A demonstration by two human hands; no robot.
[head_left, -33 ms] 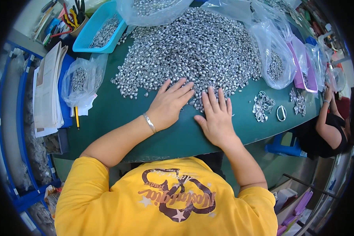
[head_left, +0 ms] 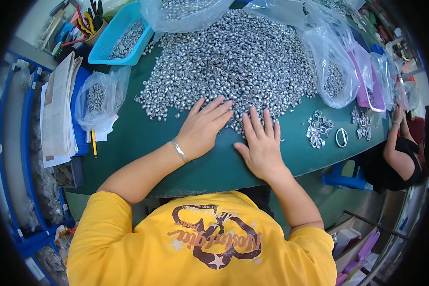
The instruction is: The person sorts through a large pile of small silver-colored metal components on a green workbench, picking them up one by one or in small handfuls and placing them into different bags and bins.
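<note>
A wide heap of small, silvery, rounded metal pieces (head_left: 233,57) covers the middle of the green tabletop (head_left: 128,162). My left hand (head_left: 202,126) lies palm down with its fingers stretched onto the heap's near edge. Just to its right, my right hand (head_left: 262,145) rests flat too, its fingertips touching the front pieces and its thumb pointing out to the left. Some pieces lie between the two hands. Neither hand grips anything, though what is under the palms is hidden. A silvery bangle circles my left wrist.
Left stand a turquoise basket (head_left: 94,52), a clear bag of metal pieces (head_left: 99,112) and stacked papers (head_left: 57,114). Right lie another clear bag (head_left: 336,93), a purple tray (head_left: 360,76), small metal bunches (head_left: 318,128) and a ring-shaped piece (head_left: 341,137). Another person (head_left: 405,152) sits far right.
</note>
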